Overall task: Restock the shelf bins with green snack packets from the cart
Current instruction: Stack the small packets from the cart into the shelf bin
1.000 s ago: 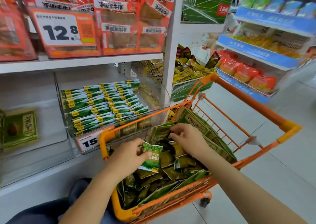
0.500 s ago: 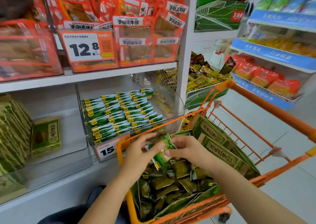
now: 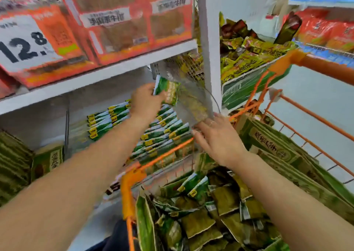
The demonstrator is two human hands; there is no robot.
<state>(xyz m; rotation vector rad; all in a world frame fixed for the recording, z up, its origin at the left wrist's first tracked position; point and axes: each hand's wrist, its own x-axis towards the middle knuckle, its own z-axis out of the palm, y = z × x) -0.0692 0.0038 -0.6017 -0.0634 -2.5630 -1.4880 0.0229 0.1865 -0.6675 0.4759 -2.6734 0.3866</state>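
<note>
The left hand [image 3: 145,103] is up by the shelf and pinches one green snack packet [image 3: 165,91] between thumb and fingers, just above the clear shelf bin [image 3: 193,101]. Inside the bin lie neat rows of green packets [image 3: 162,128] with small yellow labels. The right hand [image 3: 218,137] holds nothing; its fingers are straight and spread, near the front corner of the bin, and I cannot tell if they touch it. A ring shows on one finger. Below the bin stands the orange cart [image 3: 127,193], pushed close against the shelf. The cart is full of loose green packets [image 3: 199,218], and flat green boxes [image 3: 275,149] lean along its far side. Above the bin runs a white shelf board [image 3: 107,74] with orange and red packs [image 3: 118,24] and a price sign [image 3: 23,45] that reads 12.8. To the left of the bin sits another green box [image 3: 49,160]. To the right of the bin is a white post [image 3: 208,39], then a basket of yellow and green bags [image 3: 247,55]. The floor [image 3: 316,101] past the cart is pale and smooth. The picture is blurry.
</note>
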